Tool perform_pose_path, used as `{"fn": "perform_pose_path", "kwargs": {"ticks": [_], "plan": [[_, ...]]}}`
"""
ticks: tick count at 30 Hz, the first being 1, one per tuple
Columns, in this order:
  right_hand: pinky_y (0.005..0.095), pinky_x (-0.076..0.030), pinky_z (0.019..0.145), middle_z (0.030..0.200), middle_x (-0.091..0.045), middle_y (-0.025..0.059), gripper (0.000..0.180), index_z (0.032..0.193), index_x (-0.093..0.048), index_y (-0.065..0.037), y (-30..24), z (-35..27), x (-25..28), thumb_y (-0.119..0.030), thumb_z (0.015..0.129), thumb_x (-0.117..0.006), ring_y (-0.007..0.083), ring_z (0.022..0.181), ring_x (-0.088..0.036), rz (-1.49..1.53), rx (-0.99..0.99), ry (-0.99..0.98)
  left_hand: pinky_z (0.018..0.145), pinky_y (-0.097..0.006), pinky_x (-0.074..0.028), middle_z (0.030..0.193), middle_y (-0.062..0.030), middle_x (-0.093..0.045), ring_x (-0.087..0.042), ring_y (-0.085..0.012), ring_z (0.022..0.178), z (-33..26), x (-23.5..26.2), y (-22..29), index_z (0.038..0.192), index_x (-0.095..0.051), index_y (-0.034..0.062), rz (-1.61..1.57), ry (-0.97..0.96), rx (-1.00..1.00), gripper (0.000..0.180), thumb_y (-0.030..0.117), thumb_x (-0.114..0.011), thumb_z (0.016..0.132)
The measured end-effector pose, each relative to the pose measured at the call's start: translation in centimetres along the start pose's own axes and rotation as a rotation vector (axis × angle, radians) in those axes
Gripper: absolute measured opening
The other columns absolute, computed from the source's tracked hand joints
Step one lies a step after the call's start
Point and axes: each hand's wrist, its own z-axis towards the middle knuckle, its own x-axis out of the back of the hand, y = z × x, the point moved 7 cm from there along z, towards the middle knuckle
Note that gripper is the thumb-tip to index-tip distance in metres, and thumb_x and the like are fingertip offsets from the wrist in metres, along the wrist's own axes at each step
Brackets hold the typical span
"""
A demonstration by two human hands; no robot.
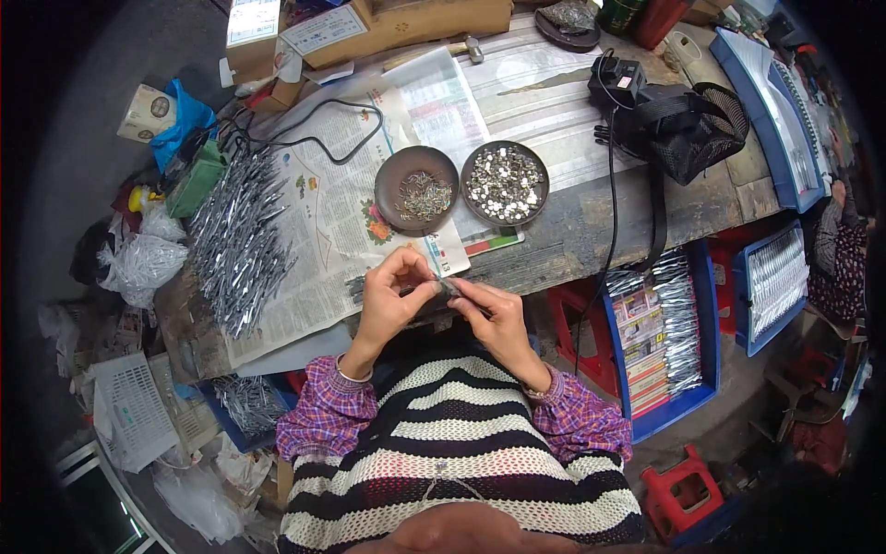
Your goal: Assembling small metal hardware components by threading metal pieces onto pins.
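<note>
Both my hands meet over the table's near edge, fingers closed in a pinch. A small grey metal piece sits between the fingertips of my left hand and my right hand; its exact kind is too small to tell. Just beyond them stand two round dishes. The left brown dish holds a heap of tiny thin metal pins. In the right dish lie many small shiny metal bits. A large pile of slim grey metal strips spreads over newspaper on the left.
Behind the dishes lie a hammer and cardboard boxes. A black mesh bag trails a strap and cable over the right edge. Blue trays of metal strips stand at right, near a red stool. Plastic bags crowd the left.
</note>
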Motion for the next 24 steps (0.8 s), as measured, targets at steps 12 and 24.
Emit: {"fn": "perform_pose_path", "kwargs": {"ticks": [12, 24], "plan": [[0.022, -0.043, 0.048, 0.075, -0.067, 0.0064, 0.026, 0.11, -0.063, -0.002, 0.7, -0.3, -0.5, -0.002, 0.084, -0.059, 0.0074, 0.052, -0.053, 0.171, -0.229, -0.132, 0.071, -0.021, -0.05, 0.088, -0.0055, -0.064, -0.061, -0.0095, 0.077, -0.6, -0.3, -1.4, 0.097, -0.062, -0.0031, -0.179, -0.067, 0.21, 0.02, -0.003, -0.066, 0.078], [0.0213, -0.043, 0.048, 0.076, -0.067, 0.0058, 0.026, 0.109, -0.064, -0.003, 0.5, -0.2, -0.7, -0.002, 0.083, -0.06, 0.0059, 0.054, -0.053, 0.137, -0.213, -0.132, 0.066, -0.022, -0.05, 0.082, -0.0065, -0.065, -0.061, -0.0093, 0.072, -0.7, 0.0, -0.9, 0.093, -0.064, -0.0043, -0.129, -0.013, 0.161, 0.015, -0.002, -0.066, 0.079]]}}
